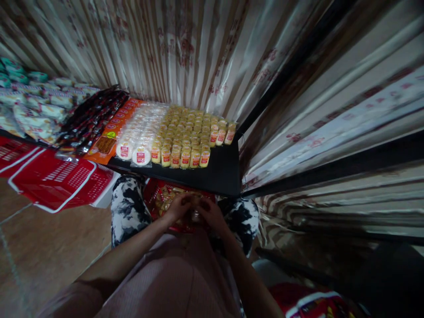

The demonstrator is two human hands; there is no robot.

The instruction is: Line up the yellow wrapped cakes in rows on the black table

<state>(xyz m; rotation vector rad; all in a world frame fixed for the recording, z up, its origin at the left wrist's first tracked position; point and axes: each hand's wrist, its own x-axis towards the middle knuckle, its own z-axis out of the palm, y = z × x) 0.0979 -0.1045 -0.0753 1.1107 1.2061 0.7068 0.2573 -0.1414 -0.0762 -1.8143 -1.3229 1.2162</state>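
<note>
In a red basket [150, 194] between my knees lie several small yellow wrapped snacks [165, 194]. Over it my left hand [179, 207] and my right hand [210, 212] come close together, fingers bent inward. Both are closed around a small wrapped snack [195, 215], dim and partly hidden by the fingers. Just beyond, on the black table [221, 165], tight rows of yellow snack packs [185, 137] with red labels stand upright. To their left are rows of round white packs [142, 154].
Farther left on the table are orange packets [106, 139], dark shiny packets [89, 117] and white bags [36, 106]. Red baskets [62, 176] with white handles stand below. Striped curtains [185, 48] hang behind and to the right. Another red item [314, 304] sits at lower right.
</note>
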